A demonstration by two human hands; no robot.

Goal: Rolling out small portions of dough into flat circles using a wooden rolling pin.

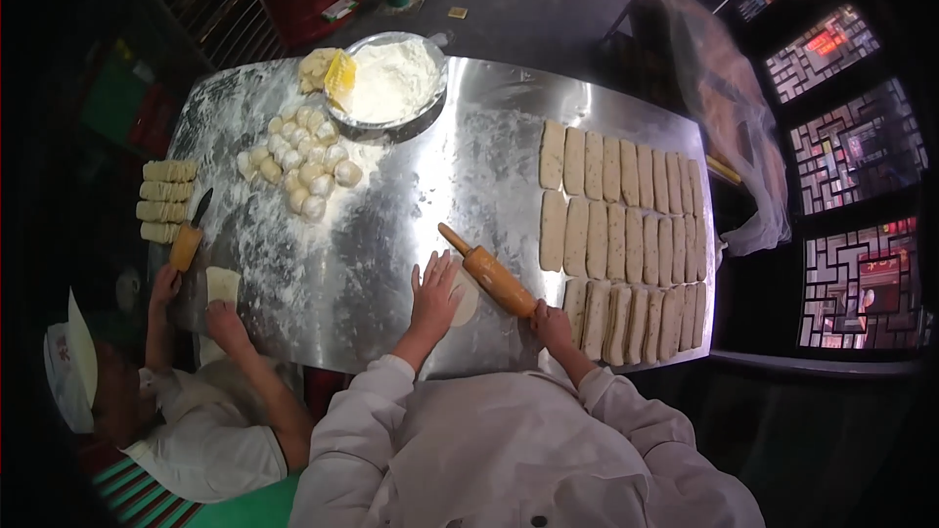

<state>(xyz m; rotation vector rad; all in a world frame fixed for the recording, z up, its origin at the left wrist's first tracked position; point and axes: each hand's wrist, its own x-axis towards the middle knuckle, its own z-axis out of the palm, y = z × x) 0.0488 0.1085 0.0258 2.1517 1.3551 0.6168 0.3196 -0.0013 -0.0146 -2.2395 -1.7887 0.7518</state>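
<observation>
My left hand (434, 295) lies flat with fingers spread on a small round of flattened dough (467, 298) on the floured steel table (391, 235). My right hand (551, 323) grips the near end of a wooden rolling pin (492, 277), which lies slanted just right of the dough round. Rows of flat oblong dough pieces (620, 235) fill the table's right side.
A heap of small dough balls (298, 161) and a metal bowl of flour (391, 78) sit at the far left. Another person at the lower left holds a dough piece (222, 285) beside a wooden-handled knife (189, 235) and stacked rolls (166, 200).
</observation>
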